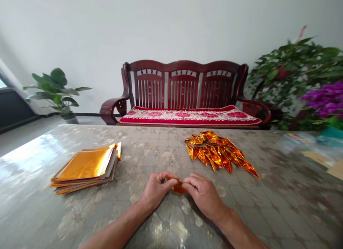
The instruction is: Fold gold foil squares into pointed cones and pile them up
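A small orange-gold foil piece [179, 187] is held between my two hands above the table, near the front centre. My left hand [158, 188] pinches its left end between thumb and fingers. At its right end, my right hand [202, 192] grips it the same way. Farther back on the right lies a cluster of folded, pointed foil pieces [217, 152], shiny orange-gold. A stack of flat gold foil sheets [83, 165] rests on the table to the left of my hands.
The patterned table [150, 149] reaches across the view. Plastic bags [297, 140] and brown card [336, 168] lie at its right side. Behind it stand a dark red wooden bench [183, 88], a potted plant [57, 90] at left, and leafy plants with purple flowers [325, 99] at right.
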A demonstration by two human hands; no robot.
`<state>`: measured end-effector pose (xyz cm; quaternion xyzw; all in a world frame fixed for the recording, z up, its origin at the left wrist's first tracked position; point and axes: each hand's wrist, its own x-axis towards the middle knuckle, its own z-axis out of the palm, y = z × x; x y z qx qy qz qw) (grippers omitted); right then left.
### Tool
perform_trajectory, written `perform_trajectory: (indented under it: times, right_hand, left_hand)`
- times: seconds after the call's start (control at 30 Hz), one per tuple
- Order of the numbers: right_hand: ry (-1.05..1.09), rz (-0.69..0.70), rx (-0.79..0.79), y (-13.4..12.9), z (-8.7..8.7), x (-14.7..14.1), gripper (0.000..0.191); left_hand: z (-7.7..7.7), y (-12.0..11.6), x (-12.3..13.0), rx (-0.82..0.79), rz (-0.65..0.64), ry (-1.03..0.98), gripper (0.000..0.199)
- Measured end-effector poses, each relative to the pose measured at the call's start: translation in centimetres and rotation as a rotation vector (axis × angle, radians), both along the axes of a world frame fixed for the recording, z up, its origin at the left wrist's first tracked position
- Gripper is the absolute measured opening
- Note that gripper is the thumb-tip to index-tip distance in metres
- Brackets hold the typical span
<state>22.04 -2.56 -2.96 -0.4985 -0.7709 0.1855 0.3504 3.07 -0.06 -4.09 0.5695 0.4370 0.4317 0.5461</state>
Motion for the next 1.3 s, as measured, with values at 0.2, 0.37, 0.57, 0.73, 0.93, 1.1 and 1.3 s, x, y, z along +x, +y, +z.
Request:
perform_trajectory:
  times: [0.2,0.37,0.57,0.73,0.93,1.1,1.3]
  right_hand:
    - [0.14,-0.093,-0.071,-0.4,0.2,-0.4,0.004]
    - [0.233,-0.143,-0.091,-0.3,-0.2,-0.5,0.009]
    - [0.289,-0.208,-0.079,0.2,-0.5,-0.4,0.008]
    - [0.324,-0.207,-0.096,0.1,-0.4,-0.6,0.01]
    - [0.589,-0.17,-0.226,-0.2,0.1,-0.7,0.035]
    - [0.793,-0.132,-0.389,-0.3,0.5,-1.2,0.05]
    - [0.818,-0.075,-0.419,-0.2,-0.1,-1.7,0.044]
  left_hand:
    - [0.2,0.0,-0.1,0.001,0.156,-0.025,0.03]
    - [0.1,0.2,-0.6,0.051,0.13,-0.002,0.026]
    - [0.4,-0.1,-0.5,0.201,0.081,0.29,0.014]
    - [1.0,-1.1,0.5,0.245,-0.01,0.373,0.019]
    - [0.5,-1.3,0.8,0.108,0.086,0.241,0.025]
    - [0.6,-1.2,0.9,-0.005,0.078,0.052,0.028]
    - [1.1,-1.4,1.2,-0.046,0.062,0.017,0.026]
